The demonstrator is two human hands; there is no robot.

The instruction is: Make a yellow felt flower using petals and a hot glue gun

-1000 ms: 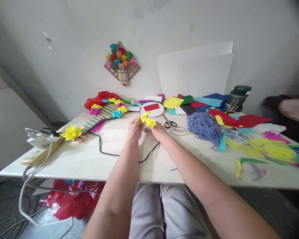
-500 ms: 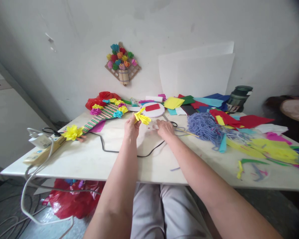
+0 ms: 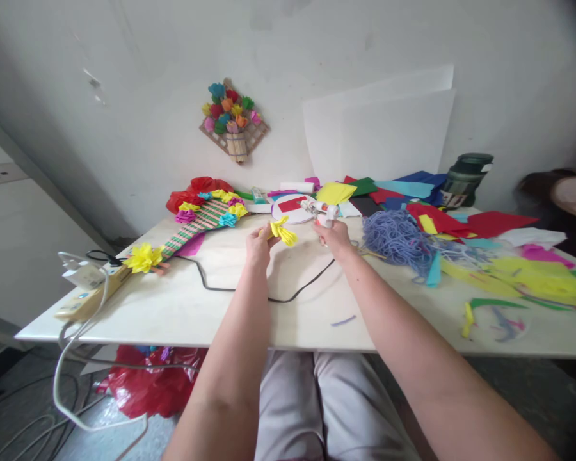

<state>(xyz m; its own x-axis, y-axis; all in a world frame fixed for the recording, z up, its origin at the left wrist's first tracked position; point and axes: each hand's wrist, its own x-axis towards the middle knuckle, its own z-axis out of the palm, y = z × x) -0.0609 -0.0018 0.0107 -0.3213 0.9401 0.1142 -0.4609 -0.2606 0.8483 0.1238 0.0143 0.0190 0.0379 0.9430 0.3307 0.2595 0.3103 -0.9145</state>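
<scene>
Left arm [image 3: 230, 358] and right arm [image 3: 413, 342] are both stretched way out front, angled inward. Left hand [image 3: 259, 247] is in a pinch grip, right hand [image 3: 336, 237] is curled into a fuller one, pretty close but not touching.

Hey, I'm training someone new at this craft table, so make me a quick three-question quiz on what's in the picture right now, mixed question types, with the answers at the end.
1. Multiple choice: what does the left hand hold?
A. a green bottle
B. a yellow paper piece
C. a ball of purple yarn

2. True or false: the right hand grips a white glue gun.

3. Fill in the colour: a ____ rectangle lies on the white disc beyond the hands.

Key: 1. B; 2. true; 3. red.
</scene>
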